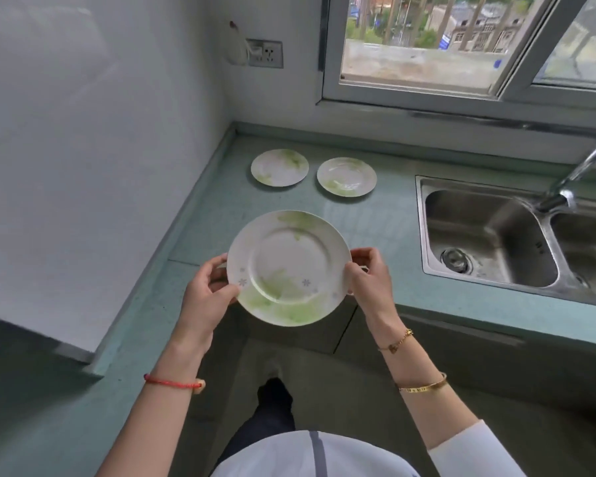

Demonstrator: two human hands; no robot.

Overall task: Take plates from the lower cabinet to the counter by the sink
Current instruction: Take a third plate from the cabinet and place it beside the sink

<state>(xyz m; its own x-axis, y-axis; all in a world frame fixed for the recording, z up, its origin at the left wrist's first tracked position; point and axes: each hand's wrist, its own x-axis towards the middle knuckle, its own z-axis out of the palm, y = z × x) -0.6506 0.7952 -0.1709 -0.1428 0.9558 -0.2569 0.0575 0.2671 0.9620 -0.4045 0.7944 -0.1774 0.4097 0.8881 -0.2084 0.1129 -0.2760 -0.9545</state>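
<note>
I hold a white plate [289, 266] with green leaf print and small blue flowers in both hands, above the front edge of the green counter [386, 235]. My left hand [209, 292] grips its left rim and my right hand [367, 275] grips its right rim. Two smaller matching plates lie flat on the counter near the back wall, one to the left [279, 166] and one to the right [346, 176], slightly apart.
A double steel sink [489, 235] sits in the counter to the right, with a tap [572, 180] reaching over it. A white wall stands on the left and a window at the back. Dark cabinet fronts [461, 366] lie below the counter.
</note>
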